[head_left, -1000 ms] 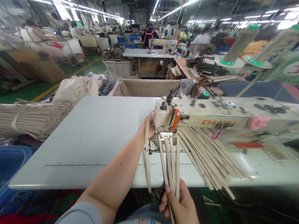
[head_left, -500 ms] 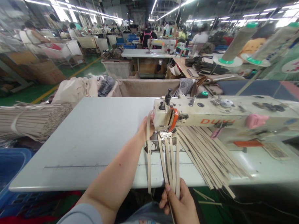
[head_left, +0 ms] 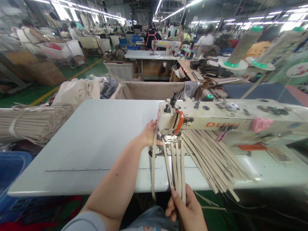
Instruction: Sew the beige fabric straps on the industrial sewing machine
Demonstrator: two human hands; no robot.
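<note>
Beside the needle end of the sewing machine [head_left: 169,117], my left hand [head_left: 149,134] lies with its fingers stretched and its thumb apart, pointing toward the presser foot [head_left: 170,139]. A single beige strap [head_left: 153,166] runs down past this hand and hangs over the table's front edge; whether the hand touches it I cannot tell. My right hand [head_left: 187,207], in front of the table edge, is closed around several narrow beige straps [head_left: 176,170]. They fan up from its fingers to the presser foot. The needle itself is hidden.
More loose straps [head_left: 210,161] lie under the machine arm. A tied bundle of straps [head_left: 29,123] sits left of the white table [head_left: 100,134], above a blue basket [head_left: 7,174]. Thread cones [head_left: 243,48] stand at the back right. Other people work farther off.
My left hand has come forward from behind the machine head, and its thumb now shows by the presser foot. My right hand keeps hold of the straps, almost unmoved.
</note>
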